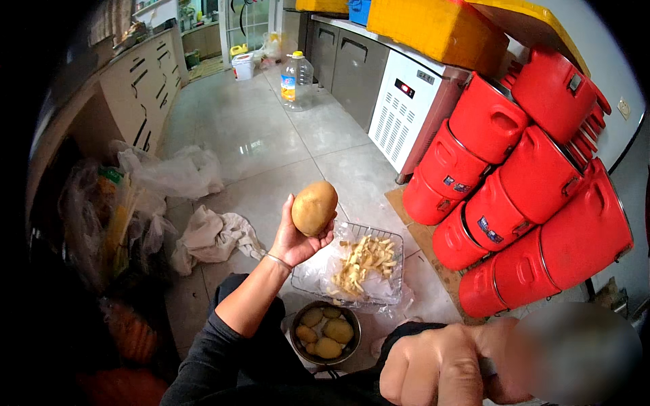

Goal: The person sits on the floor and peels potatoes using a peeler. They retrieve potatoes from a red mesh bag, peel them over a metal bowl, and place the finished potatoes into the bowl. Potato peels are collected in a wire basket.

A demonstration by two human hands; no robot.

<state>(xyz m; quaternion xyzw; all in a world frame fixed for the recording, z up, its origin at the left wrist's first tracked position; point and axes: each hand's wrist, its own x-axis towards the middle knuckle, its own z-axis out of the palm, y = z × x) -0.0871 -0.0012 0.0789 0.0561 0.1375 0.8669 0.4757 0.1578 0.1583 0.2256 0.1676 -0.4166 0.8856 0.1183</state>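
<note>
A large unpeeled potato (315,208) rests in my left hand (300,242), held up over the floor with the fingers around its underside. My right hand (436,363) is close to the camera at the lower right, its fingers curled around something mostly hidden; a blurred patch covers the area beside it. Below my left hand, a round metal pot (359,332) holds several potatoes. Beyond the pot, a wire basket (401,254) lined with clear plastic holds a heap of pale peel strips (363,261).
Stacked red insulated barrels (523,259) stand at the right beside a white-fronted appliance (401,111). A crumpled cloth (216,233) and plastic bags (177,170) lie at the left. Farther off are a large plastic bottle (304,81) and a white bucket (244,68).
</note>
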